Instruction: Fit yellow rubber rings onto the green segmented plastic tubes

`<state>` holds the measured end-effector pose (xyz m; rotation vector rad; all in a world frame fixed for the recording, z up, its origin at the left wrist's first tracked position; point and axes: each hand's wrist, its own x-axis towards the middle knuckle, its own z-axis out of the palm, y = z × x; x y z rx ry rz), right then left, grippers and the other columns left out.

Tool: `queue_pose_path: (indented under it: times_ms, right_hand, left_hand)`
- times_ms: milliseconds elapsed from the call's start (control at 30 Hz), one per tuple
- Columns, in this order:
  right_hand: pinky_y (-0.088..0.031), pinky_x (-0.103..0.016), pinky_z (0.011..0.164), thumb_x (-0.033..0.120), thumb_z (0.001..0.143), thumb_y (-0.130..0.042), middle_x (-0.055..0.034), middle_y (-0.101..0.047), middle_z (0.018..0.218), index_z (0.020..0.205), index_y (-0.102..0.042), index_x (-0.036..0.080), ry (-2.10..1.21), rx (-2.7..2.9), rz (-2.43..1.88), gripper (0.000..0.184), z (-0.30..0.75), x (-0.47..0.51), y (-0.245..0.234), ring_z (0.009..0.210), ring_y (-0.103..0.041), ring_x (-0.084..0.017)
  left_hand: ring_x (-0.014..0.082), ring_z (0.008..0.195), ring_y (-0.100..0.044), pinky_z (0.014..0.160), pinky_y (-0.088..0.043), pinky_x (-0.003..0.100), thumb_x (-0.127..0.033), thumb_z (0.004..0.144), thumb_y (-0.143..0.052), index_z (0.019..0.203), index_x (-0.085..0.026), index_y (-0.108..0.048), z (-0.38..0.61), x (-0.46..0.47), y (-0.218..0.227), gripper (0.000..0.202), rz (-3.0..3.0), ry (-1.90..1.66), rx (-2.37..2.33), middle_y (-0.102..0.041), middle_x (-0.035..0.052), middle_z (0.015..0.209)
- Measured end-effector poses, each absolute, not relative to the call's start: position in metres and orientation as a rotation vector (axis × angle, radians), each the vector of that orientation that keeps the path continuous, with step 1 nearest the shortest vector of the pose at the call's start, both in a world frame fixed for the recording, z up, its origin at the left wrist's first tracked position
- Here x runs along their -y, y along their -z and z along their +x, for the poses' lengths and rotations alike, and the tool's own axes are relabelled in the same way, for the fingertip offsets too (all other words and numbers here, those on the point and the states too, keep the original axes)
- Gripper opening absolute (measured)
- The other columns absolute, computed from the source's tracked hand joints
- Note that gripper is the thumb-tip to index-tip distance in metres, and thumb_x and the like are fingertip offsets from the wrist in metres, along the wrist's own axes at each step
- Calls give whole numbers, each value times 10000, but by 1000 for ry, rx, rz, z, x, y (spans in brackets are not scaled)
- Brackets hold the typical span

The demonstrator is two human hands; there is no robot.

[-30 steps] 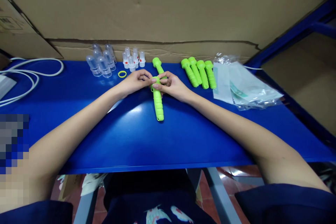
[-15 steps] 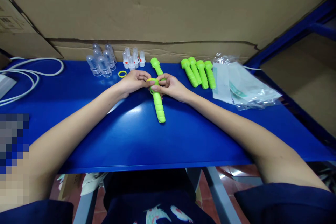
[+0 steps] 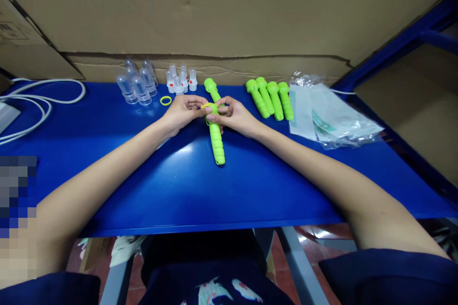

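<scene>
My right hand (image 3: 236, 116) grips a lime-green ribbed flashlight body (image 3: 216, 140) near its wide head, the handle pointing toward me. My left hand (image 3: 183, 113) pinches a thin yellow ring (image 3: 205, 105) at the rim of that head. My fingers partly hide the head, so I cannot tell how far the ring sits on it. Just behind my hands lies another green flashlight body (image 3: 211, 86), partly covered by my fingers. A second yellow ring (image 3: 165, 105) rests on the blue table, left of my left hand.
Several clear plastic caps (image 3: 141, 89) and several small white bulb holders (image 3: 178, 86) stand at the back left. More green flashlight bodies (image 3: 274, 100) lie back right, beside clear plastic bags (image 3: 336, 114). A white cable (image 3: 46, 100) loops at far left; a cardboard wall (image 3: 214, 9) closes the back.
The flashlight body has shifted slightly away from me in my hands. My left fingers have lifted the near part of the yellow ring's edge a little at the head; both grips stay.
</scene>
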<state>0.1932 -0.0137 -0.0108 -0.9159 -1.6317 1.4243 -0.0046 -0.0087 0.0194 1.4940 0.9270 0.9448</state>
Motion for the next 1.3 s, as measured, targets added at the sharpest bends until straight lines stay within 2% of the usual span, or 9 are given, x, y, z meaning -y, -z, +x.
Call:
queue_pose_path:
  times_ms: [233,500,600,767,967,1133,1300]
  right_hand:
    - [-524,-243,442,543,644,-952,48,-716,757,997,-391,249,-1405,1619,-958,725,191,17,4,527,-650,-116]
    - [-495,-237,428,505,661,-943,60,-705,738,989,-376,251,-1396,1639,-961,702,191,17,2,483,-617,-103]
    - [-491,-233,423,492,677,-937,59,-711,749,987,-375,253,-1393,1647,-953,685,192,17,1,474,-612,-97]
    - [-493,-232,403,470,658,-952,56,-725,758,984,-374,255,-1385,1647,-974,697,192,18,-1,461,-618,-102]
    - [-474,-225,393,429,705,-934,66,-720,737,978,-361,261,-1379,1652,-997,657,191,20,-2,448,-616,-102]
    - [-453,-222,385,418,704,-935,77,-690,681,968,-366,259,-1354,1654,-1018,647,189,22,-3,424,-602,-104]
    - [-468,-248,402,415,694,-937,69,-683,677,966,-379,265,-1348,1662,-1028,638,189,21,-3,442,-616,-132]
  left_hand:
    - [81,628,-418,615,-346,256,-474,617,-927,769,-165,-707,-6,5,-13,408,1592,-1002,-929,-649,-8,730]
    - [102,727,-543,713,-419,257,-488,633,-919,832,-145,-684,-2,8,-7,461,1519,-1046,-869,-681,17,818]
    - [113,747,-566,734,-438,262,-518,619,-923,849,-149,-698,-3,8,-7,490,1520,-1045,-844,-697,24,843]
    - [119,729,-557,738,-434,270,-533,677,-874,856,-155,-719,-5,8,-8,446,1602,-1007,-835,-688,22,816]
    - [170,879,-623,862,-470,297,-407,790,-727,852,-160,-726,-3,12,-14,255,1690,-1031,-881,-739,44,916]
    - [158,798,-583,800,-448,293,-298,829,-663,831,-154,-738,-3,14,-18,163,1849,-1033,-930,-685,30,803]
    - [132,698,-471,716,-389,291,-245,839,-621,792,-158,-727,-3,19,-24,145,2007,-1037,-918,-657,32,809]
